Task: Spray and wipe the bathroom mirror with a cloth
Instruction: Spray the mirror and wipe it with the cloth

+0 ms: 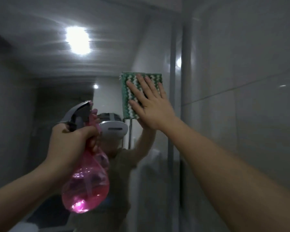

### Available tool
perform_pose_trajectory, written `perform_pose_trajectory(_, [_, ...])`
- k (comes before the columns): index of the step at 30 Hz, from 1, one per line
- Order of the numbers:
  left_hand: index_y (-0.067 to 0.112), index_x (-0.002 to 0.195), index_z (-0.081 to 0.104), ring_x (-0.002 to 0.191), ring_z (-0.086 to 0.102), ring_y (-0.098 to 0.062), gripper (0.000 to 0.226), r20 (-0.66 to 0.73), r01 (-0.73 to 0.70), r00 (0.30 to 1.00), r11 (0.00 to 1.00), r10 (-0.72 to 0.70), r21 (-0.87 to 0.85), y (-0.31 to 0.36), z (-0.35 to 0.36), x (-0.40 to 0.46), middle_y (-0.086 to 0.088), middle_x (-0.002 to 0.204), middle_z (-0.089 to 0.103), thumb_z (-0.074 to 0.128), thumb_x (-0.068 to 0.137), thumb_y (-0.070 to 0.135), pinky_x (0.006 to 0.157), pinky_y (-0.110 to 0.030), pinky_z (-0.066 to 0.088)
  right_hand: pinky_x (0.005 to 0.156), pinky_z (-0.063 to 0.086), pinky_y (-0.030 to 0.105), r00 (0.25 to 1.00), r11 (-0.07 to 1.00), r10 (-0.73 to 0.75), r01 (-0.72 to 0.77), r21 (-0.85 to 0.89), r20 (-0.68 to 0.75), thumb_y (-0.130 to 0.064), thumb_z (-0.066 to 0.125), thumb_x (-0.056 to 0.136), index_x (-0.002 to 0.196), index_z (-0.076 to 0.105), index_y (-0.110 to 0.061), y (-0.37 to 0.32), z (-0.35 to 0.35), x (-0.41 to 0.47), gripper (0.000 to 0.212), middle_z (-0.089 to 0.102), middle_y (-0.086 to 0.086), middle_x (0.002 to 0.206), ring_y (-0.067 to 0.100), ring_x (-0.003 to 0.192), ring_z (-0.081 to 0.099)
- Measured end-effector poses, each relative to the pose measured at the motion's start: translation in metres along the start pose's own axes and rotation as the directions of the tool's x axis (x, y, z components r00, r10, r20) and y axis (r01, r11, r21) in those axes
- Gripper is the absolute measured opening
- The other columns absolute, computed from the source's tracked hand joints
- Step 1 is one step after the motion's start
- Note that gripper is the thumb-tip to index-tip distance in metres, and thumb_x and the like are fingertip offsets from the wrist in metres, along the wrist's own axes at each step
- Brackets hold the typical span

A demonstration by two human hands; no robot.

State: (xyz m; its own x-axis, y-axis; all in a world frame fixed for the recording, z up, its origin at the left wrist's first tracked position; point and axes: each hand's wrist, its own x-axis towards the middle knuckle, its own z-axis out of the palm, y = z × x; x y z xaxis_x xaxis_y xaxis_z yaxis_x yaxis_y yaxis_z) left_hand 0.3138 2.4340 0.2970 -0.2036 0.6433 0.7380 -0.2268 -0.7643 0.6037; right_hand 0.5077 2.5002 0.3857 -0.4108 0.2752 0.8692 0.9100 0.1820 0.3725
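The bathroom mirror [60, 77] fills the left and middle of the head view. Its right edge runs down near a grey frame strip. My right hand [151, 104] lies flat with straight fingers on a green and white cloth [132, 92], pressing it against the glass high up by that edge. My left hand [70, 141] grips the neck of a pink see-through spray bottle [87, 183] with a grey trigger head, held upright in front of the mirror, lower and to the left of the cloth. The bottle is part full of liquid.
Glossy grey wall tiles [241, 81] stand to the right of the mirror. The glass reflects a ceiling light [78, 40], the person with a headset, and a dark room behind. A vertical grey frame strip [186, 81] runs along the mirror's right side.
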Motion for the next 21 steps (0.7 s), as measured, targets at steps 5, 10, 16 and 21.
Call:
perform_pose_trajectory(5, [0.013, 0.033, 0.049, 0.034, 0.037, -0.019, 0.050, 0.015, 0.019, 1.000, 0.998, -0.019, 0.057, -0.010, 0.005, -0.021, -0.005, 0.036, 0.039, 0.053, 0.076, -0.012, 0.042, -0.024, 0.036, 0.115, -0.011, 0.043, 0.968, 0.965, 0.249, -0.245, 0.087, -0.031, -0.051, 0.019, 0.099, 0.150, 0.000, -0.037, 0.013, 0.013, -0.033, 0.056, -0.007, -0.003, 0.160, 0.016, 0.147, -0.008])
perform_pose_trajectory(10, [0.012, 0.040, 0.052, 0.035, 0.042, -0.019, 0.043, -0.017, 0.079, 0.997, 0.990, -0.077, 0.116, -0.025, -0.017, -0.061, -0.006, 0.038, 0.044, 0.058, 0.074, -0.013, 0.044, -0.027, 0.037, 0.116, -0.011, 0.047, 0.912, 0.903, 0.407, -0.394, 0.170, -0.047, -0.047, 0.022, 0.100, 0.150, 0.001, -0.033, -0.027, 0.033, -0.075, 0.056, -0.005, 0.003, 0.160, 0.021, 0.147, -0.008])
perform_pose_trajectory(16, [0.007, 0.054, 0.047, 0.034, 0.038, -0.020, 0.018, 0.005, 0.117, 0.993, 0.986, -0.118, 0.119, -0.039, -0.044, -0.104, -0.006, 0.038, 0.041, 0.059, 0.061, -0.004, 0.038, -0.025, 0.036, 0.113, -0.017, 0.040, 0.906, 0.890, 0.421, -0.405, 0.208, -0.040, -0.048, 0.017, 0.097, 0.148, 0.000, -0.029, -0.085, 0.057, -0.126, 0.057, -0.008, 0.001, 0.156, 0.017, 0.145, -0.007])
perform_pose_trajectory(21, [0.006, 0.049, 0.046, 0.035, 0.039, -0.020, 0.014, -0.035, 0.177, 0.984, 0.975, -0.174, 0.132, -0.029, -0.077, -0.119, -0.010, 0.039, 0.040, 0.057, 0.057, 0.003, 0.039, -0.025, 0.037, 0.108, -0.023, 0.041, 0.865, 0.847, 0.500, -0.497, 0.187, 0.035, -0.050, 0.007, 0.093, 0.146, -0.006, -0.031, -0.124, 0.054, -0.115, 0.058, -0.008, 0.006, 0.159, 0.025, 0.146, -0.008])
